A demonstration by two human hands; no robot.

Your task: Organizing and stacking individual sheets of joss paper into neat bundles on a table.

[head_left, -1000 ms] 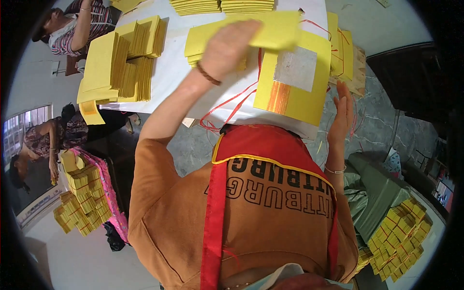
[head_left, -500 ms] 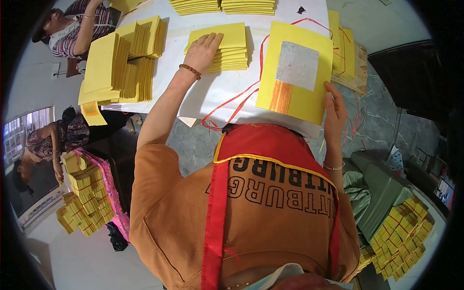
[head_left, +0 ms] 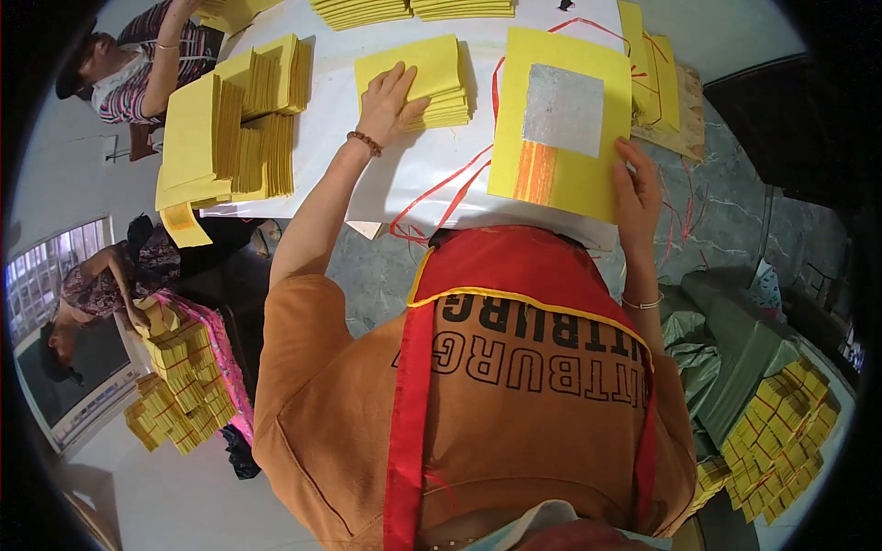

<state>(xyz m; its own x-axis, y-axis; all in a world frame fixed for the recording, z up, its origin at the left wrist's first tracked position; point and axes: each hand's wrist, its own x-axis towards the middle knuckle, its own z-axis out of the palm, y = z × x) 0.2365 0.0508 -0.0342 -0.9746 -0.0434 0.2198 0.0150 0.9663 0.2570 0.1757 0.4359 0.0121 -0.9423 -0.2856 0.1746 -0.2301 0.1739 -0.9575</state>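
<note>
A stack of folded yellow paper (head_left: 432, 64) lies on the table in front of me. My left hand (head_left: 390, 106) rests flat on top of it, fingers spread and thumb out to the side. To its right is a large yellow sheet (head_left: 560, 46) bearing a silver square (head_left: 564, 108) and an orange strip (head_left: 535, 173); whether more sheets lie beneath is hidden. My right hand (head_left: 638, 184) has its curled fingers and thumb at the sheet's right edge, closed on it as far as I can see. Red string (head_left: 441, 191) loops out from beside the sheet.
Folded yellow paper stands in piles (head_left: 197, 129) at the table's left, with more at the far edge (head_left: 363, 9). Tied yellow bundles (head_left: 654, 78) sit on a board (head_left: 694, 115) at right. Two people are at left. Heaped bundles (head_left: 188, 376) (head_left: 781, 441) fill both lower sides.
My left hand's fingers have spread wider on the folded stack. The right hand stays at the sheet's edge. The view has turned slightly. A person at left has a hand nearer the bundles.
</note>
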